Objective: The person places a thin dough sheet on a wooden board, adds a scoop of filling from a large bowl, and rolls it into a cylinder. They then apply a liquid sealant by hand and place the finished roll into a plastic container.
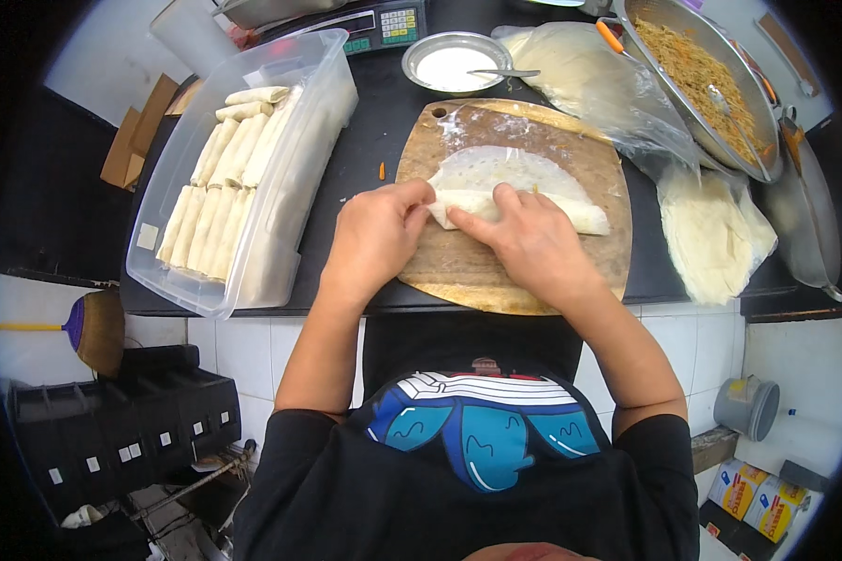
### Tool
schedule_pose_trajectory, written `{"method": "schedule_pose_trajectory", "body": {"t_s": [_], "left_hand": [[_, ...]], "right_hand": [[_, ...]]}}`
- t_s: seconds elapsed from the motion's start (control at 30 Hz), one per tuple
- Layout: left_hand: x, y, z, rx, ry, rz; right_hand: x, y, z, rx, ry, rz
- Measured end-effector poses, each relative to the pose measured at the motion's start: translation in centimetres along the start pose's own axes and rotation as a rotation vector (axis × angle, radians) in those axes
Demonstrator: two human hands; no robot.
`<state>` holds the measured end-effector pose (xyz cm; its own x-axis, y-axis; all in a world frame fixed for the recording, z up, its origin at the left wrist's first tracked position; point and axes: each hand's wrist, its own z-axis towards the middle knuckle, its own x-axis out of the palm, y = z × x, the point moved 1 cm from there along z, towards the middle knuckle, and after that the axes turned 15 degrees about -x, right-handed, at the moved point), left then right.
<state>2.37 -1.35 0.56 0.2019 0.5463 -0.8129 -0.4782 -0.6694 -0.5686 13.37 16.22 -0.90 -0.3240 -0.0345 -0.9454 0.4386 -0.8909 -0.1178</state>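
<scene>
A partly rolled spring roll [591, 216] lies across a wooden cutting board [505, 270]. Beyond it the thin, translucent wrapper [512, 170] spreads flat over the wood. My left hand [381, 228] pinches the roll's left end, where the wrapper edge is folded in. Across the roll's middle lies my right hand [533, 228], its fingers over the top and its thumb stretched toward the left end. These fingers hide part of the roll, and its filling is mostly covered.
A clear plastic bin [291, 231] of finished rolls [210, 228] stands left. Behind the board sit a bowl of white paste [456, 66] with a spoon and a scale [386, 28]. Bagged wrappers [568, 66], more wrappers [716, 238] and a colander of noodle-like filling [695, 77] stand right.
</scene>
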Motion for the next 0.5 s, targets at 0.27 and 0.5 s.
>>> {"method": "schedule_pose_trajectory", "body": {"t_s": [0.27,0.5], "left_hand": [[2.3,-1.2,0.7,0.435,-0.174,-0.241],[3.7,-0.9,0.9,0.44,-0.043,-0.296]], "right_hand": [[0.3,-0.7,-0.9,0.161,-0.258,0.234],[0.2,-1.1,-1.3,0.187,-0.288,0.336]]}}
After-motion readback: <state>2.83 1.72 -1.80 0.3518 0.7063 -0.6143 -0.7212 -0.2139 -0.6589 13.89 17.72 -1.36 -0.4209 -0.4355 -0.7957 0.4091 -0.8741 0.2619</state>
